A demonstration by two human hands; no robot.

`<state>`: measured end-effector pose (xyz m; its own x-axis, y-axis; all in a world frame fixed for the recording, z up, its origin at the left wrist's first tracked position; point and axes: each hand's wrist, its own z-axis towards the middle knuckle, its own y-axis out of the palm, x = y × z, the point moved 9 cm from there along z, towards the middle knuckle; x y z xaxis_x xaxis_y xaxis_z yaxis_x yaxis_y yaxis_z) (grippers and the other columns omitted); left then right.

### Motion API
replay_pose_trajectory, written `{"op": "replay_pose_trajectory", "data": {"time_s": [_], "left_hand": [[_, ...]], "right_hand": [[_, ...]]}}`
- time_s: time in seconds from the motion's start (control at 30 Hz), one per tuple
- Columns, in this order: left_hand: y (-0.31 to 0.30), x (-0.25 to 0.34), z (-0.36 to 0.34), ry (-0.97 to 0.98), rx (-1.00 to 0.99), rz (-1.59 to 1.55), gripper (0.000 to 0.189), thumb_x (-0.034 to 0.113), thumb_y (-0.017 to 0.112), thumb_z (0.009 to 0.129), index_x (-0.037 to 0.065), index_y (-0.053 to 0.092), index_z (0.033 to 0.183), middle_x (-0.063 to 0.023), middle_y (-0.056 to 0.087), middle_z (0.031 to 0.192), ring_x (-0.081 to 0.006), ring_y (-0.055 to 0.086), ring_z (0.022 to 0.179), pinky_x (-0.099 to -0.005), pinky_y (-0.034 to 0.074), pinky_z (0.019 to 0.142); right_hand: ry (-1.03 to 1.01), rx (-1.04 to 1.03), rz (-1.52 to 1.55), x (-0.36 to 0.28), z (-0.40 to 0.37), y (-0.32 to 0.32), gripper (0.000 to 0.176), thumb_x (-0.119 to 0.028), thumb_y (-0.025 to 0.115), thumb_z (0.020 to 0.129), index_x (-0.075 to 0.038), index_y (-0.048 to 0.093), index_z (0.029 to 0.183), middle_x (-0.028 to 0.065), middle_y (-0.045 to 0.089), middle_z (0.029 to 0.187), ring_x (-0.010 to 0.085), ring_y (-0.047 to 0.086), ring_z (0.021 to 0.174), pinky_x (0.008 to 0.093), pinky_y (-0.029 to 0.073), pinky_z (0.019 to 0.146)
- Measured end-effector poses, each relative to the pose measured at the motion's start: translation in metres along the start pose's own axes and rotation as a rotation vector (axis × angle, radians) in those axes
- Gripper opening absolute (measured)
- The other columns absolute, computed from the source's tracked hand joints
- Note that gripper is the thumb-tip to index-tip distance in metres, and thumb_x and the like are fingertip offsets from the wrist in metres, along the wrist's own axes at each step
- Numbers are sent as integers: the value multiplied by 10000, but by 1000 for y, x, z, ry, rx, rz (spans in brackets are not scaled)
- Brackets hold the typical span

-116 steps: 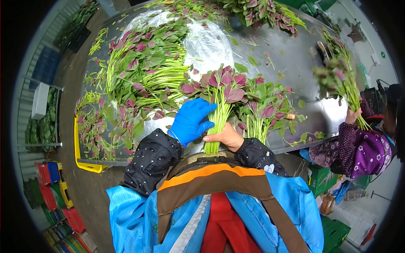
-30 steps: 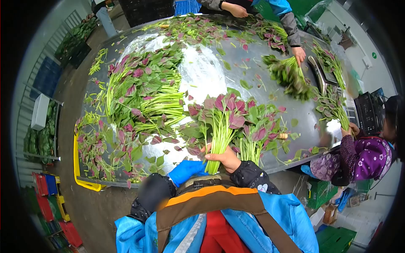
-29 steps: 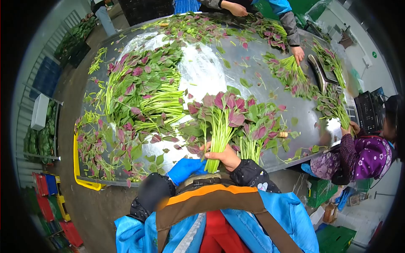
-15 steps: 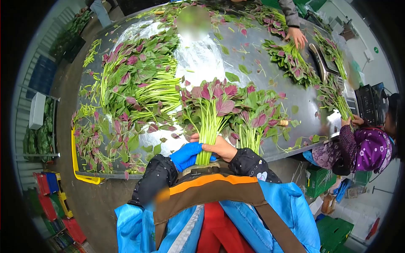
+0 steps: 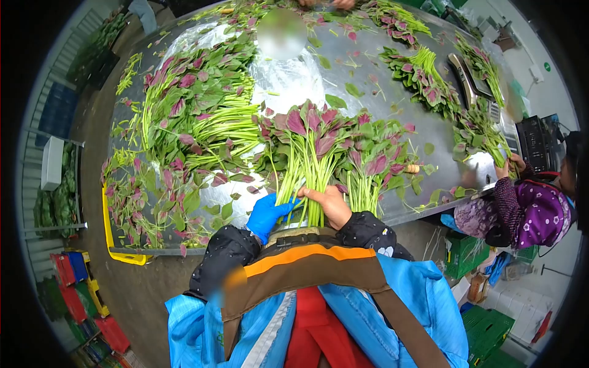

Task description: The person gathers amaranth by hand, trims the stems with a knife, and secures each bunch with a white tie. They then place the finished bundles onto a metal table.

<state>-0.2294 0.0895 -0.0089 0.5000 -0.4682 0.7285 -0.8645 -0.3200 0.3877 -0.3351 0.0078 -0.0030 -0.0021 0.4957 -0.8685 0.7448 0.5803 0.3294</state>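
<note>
My right hand (image 5: 331,205), bare, grips a bunch of red-and-green leafy amaranth (image 5: 310,144) by its pale green stems, leaves pointing away from me. My left hand (image 5: 265,214) wears a blue glove and pinches a few more stems at the left side of the same bunch, close to the near edge of the steel table (image 5: 392,73). A second loose bunch (image 5: 374,162) lies just right of the held one.
A large heap of the same greens (image 5: 196,122) covers the table's left half. More bunches (image 5: 423,76) lie at the far right. A person in a purple patterned top (image 5: 534,214) works at the right edge. A yellow crate (image 5: 116,245) sits under the left corner, coloured crates (image 5: 73,276) on the floor.
My gloved left hand has come up from below the table edge to the stems beside my right hand. The far co-worker's hand has left the bunch at the far right.
</note>
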Motion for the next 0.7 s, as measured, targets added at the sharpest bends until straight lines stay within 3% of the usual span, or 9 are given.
{"op": "replay_pose_trajectory", "data": {"time_s": [0.1, 0.17, 0.23, 0.27, 0.37, 0.4, 0.43, 0.57, 0.7], "left_hand": [[13, -6, -1, -117, -114, -12, 338, 197, 641, 835, 30, 579, 1122, -65, 634, 991, -173, 603, 892, -331, 501, 771], [10, -23, 11, -144, -273, 559, 444, 274, 652, 835, 78, 529, 1213, -41, 620, 1007, -127, 566, 869, -301, 473, 788], [4, -19, 24, 85, -89, 323, 458, 253, 654, 836, 67, 512, 1229, -63, 628, 954, -151, 577, 897, -310, 475, 800], [16, -30, 12, -185, -168, -64, 411, 234, 631, 853, 25, 521, 1190, -84, 625, 956, -193, 603, 870, -340, 493, 783], [6, -11, 8, -14, -107, -93, 252, 205, 557, 896, -17, 558, 1017, -103, 626, 835, -215, 611, 753, -350, 505, 719], [7, 9, 3, 186, -226, 30, 214, 194, 546, 899, -9, 558, 964, -107, 620, 784, -215, 608, 709, -354, 505, 690], [7, 24, -15, 144, -95, -98, 217, 202, 556, 896, -6, 549, 953, -104, 617, 772, -216, 605, 689, -359, 506, 678], [-18, 58, -34, 320, 13, -293, 245, 179, 540, 909, -31, 519, 1035, -133, 618, 886, -232, 638, 753, -352, 541, 711], [4, 58, -33, 250, -7, -207, 250, 169, 530, 912, -36, 516, 1055, -151, 621, 941, -255, 630, 848, -368, 531, 762]], "right_hand": [[39, 18, -192, -4, -1, -5, 236, -191, 581, 857, 28, 631, 929, 75, 646, 921, 143, 584, 855, 300, 438, 787], [-113, 15, -299, -10, 2, -5, 250, -211, 570, 872, 2, 619, 993, 82, 645, 949, 165, 581, 884, 322, 439, 801], [-134, -21, -310, -16, 0, -1, 256, -210, 546, 896, 1, 606, 1029, 86, 643, 991, 165, 577, 929, 325, 436, 844], [-63, -15, -209, 2, 6, -11, 250, -207, 536, 905, 17, 603, 995, 88, 651, 933, 151, 591, 916, 298, 450, 839], [-166, 127, 81, -49, -11, -30, 193, -190, 506, 919, -2, 546, 926, 111, 615, 682, 176, 608, 560, 267, 494, 528], [-303, 222, 24, -72, -16, -46, 219, -211, 468, 938, -3, 527, 904, 104, 587, 670, 156, 559, 508, 280, 456, 481], [-322, 336, 29, -97, -31, -55, 216, -220, 479, 936, -9, 526, 936, 82, 572, 643, 125, 502, 444, 255, 413, 421], [-583, 508, 211, -165, -62, -90, 184, -209, 492, 938, -35, 492, 995, 5, 457, 575, 61, 391, 409, 213, 372, 381], [-319, 326, 147, -137, -40, -50, 202, -214, 522, 922, -34, 498, 1010, 75, 573, 662, 99, 514, 481, 242, 442, 444]]}}
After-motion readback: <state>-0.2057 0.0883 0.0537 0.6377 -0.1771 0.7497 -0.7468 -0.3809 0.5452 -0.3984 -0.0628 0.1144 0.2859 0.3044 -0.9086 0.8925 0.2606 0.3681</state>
